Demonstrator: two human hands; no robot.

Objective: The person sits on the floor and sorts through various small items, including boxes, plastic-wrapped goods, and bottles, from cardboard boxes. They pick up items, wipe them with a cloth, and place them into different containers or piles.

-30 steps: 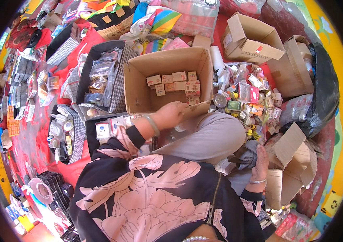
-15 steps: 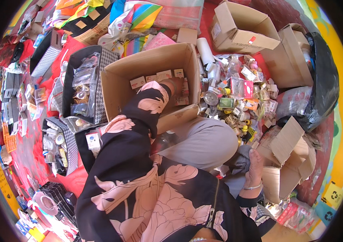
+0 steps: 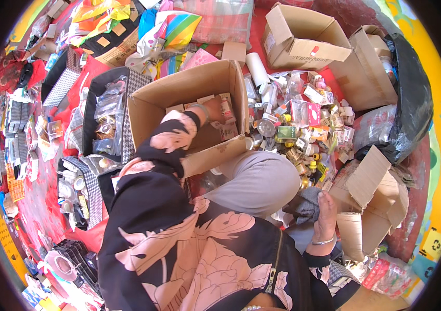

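My left hand (image 3: 213, 110) reaches down inside a large open cardboard box (image 3: 186, 83). It is over or against small white boxes (image 3: 227, 130) lined along the inner walls. Its fingers are mostly hidden, and I cannot tell whether they grip one. A bracelet circles that wrist below a black sleeve with pink flowers. My right hand (image 3: 326, 215), with a silver bangle at the wrist, is at the lower right, beside a dark grey knitted cloth or sock (image 3: 306, 205) and apparently touching it. Its fingers show only edge-on.
A heap of small bottles, jars and packets (image 3: 303, 129) lies right of the box. Checked storage bins (image 3: 109, 111) with bagged goods stand at left. Beyond are another open carton (image 3: 308, 39), a black plastic bag (image 3: 412, 98) and a torn carton (image 3: 368, 207). My grey-trousered knee (image 3: 262, 181) is near the box.
My left hand has shifted left and slightly down inside the box, and its forearm has drawn back. The small boxes look rearranged. My right hand has hardly moved; the whole view shifts slightly.
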